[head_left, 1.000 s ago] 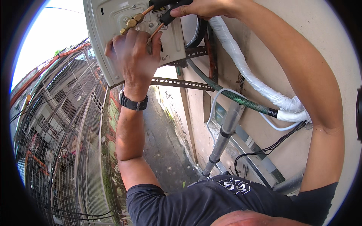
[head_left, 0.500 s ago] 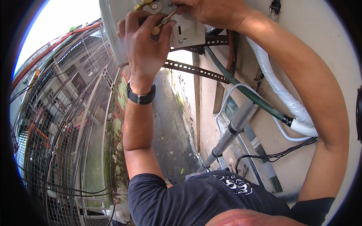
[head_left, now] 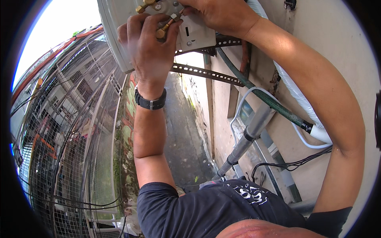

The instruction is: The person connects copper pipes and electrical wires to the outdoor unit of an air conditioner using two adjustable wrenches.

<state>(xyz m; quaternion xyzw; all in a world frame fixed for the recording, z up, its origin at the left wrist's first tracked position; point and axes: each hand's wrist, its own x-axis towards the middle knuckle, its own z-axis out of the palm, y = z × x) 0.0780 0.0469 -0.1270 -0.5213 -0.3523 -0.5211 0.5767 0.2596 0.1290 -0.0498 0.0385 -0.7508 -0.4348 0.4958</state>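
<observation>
At the top of the view, a pale outdoor air-conditioner casing (head_left: 198,35) carries brass valves. My left hand (head_left: 149,47), with a black watch on the wrist, has its thumb and fingers closed about a brass valve fitting (head_left: 160,33). A hex flare nut (head_left: 174,16) sits between those fingertips, toward my right hand. My right hand (head_left: 222,16) reaches over from the right and pinches a thin copper tube (head_left: 181,11) at the nut; its fingertips are partly cut off by the upper edge. Another brass valve (head_left: 141,8) shows just above my left hand.
Slotted metal brackets (head_left: 206,74) support the casing. A green braided hose (head_left: 262,95) and a white wrapped pipe (head_left: 297,85) run along the wall. A metal pole (head_left: 248,137) slants below, over a narrow alley (head_left: 182,131). Tangled cables and wire mesh (head_left: 87,158) fill the left.
The view has shifted slightly. Both hands stay at the brass fitting, the right a little higher in the picture; the nut and copper tube remain between them.
</observation>
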